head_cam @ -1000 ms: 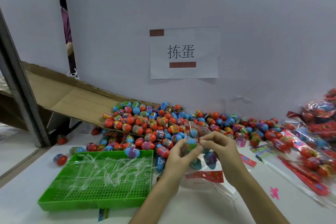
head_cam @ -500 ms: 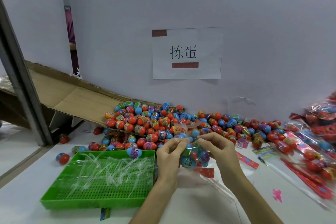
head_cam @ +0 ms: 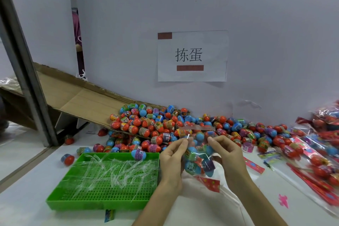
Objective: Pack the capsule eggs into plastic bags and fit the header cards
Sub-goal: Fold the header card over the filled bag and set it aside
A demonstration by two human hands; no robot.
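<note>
Fingertip grip of left hand (head_cam: 172, 159) and right hand (head_cam: 228, 152) on egg-filled bag (head_cam: 199, 161) top

— What lies on the surface (head_cam: 36, 213)?
— It's white. A green tray (head_cam: 95, 204) sits front left. Behind it a heap of eggs (head_cam: 165, 130), red, blue and purple, spreads along the wall.
— Any strays?
— One egg (head_cam: 67, 158) left of the tray, apart from the heap. Two more lie under the cardboard ramp (head_cam: 82, 101), whose low end sits amid the heap.
— And to the right?
— Packed bags (head_cam: 311, 154), overlapping, run towards the edge. Red cards (head_cam: 255, 166) lie just beside them, another card (head_cam: 211, 182) near the middle, and a pink scrap (head_cam: 283, 201) alone.
— In front?
— A small printed slip (head_cam: 109, 215) by the tray's near wall.
</note>
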